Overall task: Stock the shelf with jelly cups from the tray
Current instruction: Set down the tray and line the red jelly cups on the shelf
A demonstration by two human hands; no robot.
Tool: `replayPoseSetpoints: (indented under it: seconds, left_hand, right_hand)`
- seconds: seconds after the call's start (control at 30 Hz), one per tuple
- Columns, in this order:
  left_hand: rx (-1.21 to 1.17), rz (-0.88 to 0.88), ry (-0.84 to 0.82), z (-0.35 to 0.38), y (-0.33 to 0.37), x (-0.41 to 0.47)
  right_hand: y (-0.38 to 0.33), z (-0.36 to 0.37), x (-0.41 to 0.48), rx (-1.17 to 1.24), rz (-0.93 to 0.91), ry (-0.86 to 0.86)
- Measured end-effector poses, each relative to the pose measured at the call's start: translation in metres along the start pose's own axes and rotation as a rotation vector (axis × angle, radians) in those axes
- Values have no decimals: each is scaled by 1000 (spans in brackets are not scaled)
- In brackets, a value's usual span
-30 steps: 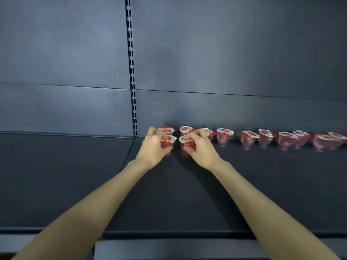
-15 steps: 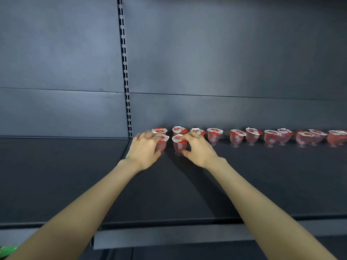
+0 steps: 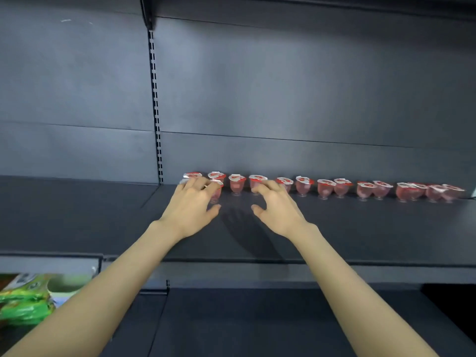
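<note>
Dark shelf [image 3: 360,228], jelly cups [image 3: 324,189] rowed along back (somewhat blurred); left hand [image 3: 192,204], right hand [image 3: 277,207] spread, gripping nothing.

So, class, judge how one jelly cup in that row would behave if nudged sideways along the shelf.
A jelly cup probably tips easily: narrow foot under a wider top. Small, clear plastic, so likely light. Its neighbour stands close, so a topple might spread.
</note>
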State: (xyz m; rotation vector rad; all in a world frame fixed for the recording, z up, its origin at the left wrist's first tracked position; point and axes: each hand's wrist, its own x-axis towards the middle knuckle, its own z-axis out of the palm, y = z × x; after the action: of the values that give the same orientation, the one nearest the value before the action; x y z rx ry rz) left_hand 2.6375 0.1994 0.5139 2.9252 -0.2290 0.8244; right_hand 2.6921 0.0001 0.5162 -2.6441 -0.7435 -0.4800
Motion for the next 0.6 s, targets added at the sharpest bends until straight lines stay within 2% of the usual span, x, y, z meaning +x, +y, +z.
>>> replayPoseSetpoints:
  seconds: [0.27,0.4,0.6]
  left_hand:
    - [-83,-92,79,18,133,-97]
    - [-102,-142,-23,46,182,-154]
    - [-158,-233,-186,105,219,-210]
  right_hand:
    - [64,-29,-136,52,-88,-47]
    - [97,-16,-201,72,-61,-123]
    - [144,38,-281,137,54,-294]
